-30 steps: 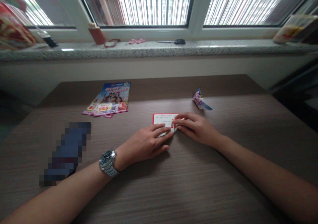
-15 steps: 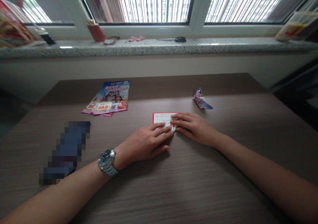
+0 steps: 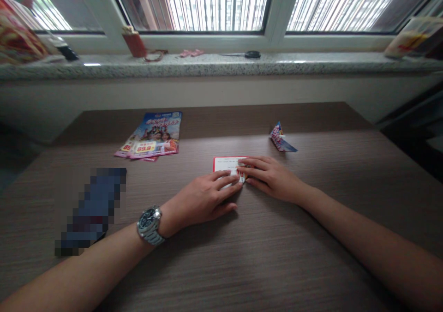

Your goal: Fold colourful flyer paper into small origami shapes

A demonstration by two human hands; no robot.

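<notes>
A small sheet of paper (image 3: 224, 164), white with a red border and fine print, lies on the table between my hands. My left hand (image 3: 204, 197) rests over its near left part, fingers stretched out and the thumb apart on the tabletop. From the right, my right hand (image 3: 273, 176) lies on the paper's right side with its fingers extended flat. Both hands press on the sheet without gripping it, and they hide much of it. A steel watch (image 3: 149, 224) is on my left wrist.
A folded paper piece (image 3: 281, 139) stands beyond my right hand. Several printed flyers (image 3: 157, 136) lie at the back left, and a blurred-out dark blue object (image 3: 93, 210) lies near my left forearm. Scissors (image 3: 252, 54) and a red container (image 3: 134, 43) are on the windowsill.
</notes>
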